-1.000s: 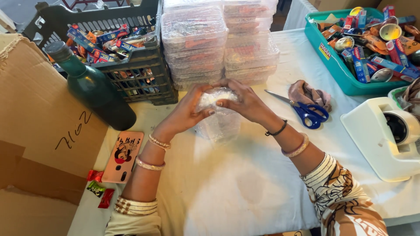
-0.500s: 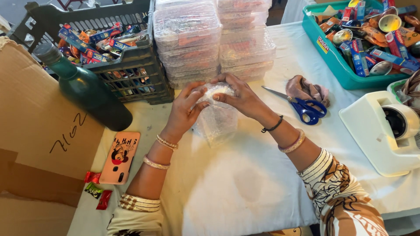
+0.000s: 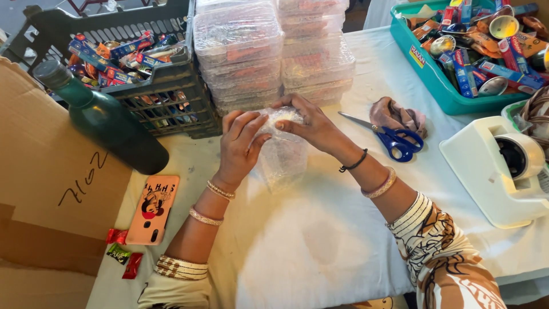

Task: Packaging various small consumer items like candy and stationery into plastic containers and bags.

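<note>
Both hands hold a small clear plastic bag over the white tablecloth. My left hand grips the bag's left side near its top. My right hand pinches the gathered top of the bag from the right. The bag hangs down between the hands and its contents are too pale to make out. Just behind the hands stand two stacks of clear plastic boxes with orange things inside.
A dark crate of wrapped sweets and a green glass bottle stand at the left, beside a cardboard box and a phone. Blue scissors, a cloth, a white tape dispenser and a teal tray lie at the right.
The view has shifted slightly, so the hands and bag sit a little higher in frame. Both hands keep working the top of the bag; nothing was let go.
</note>
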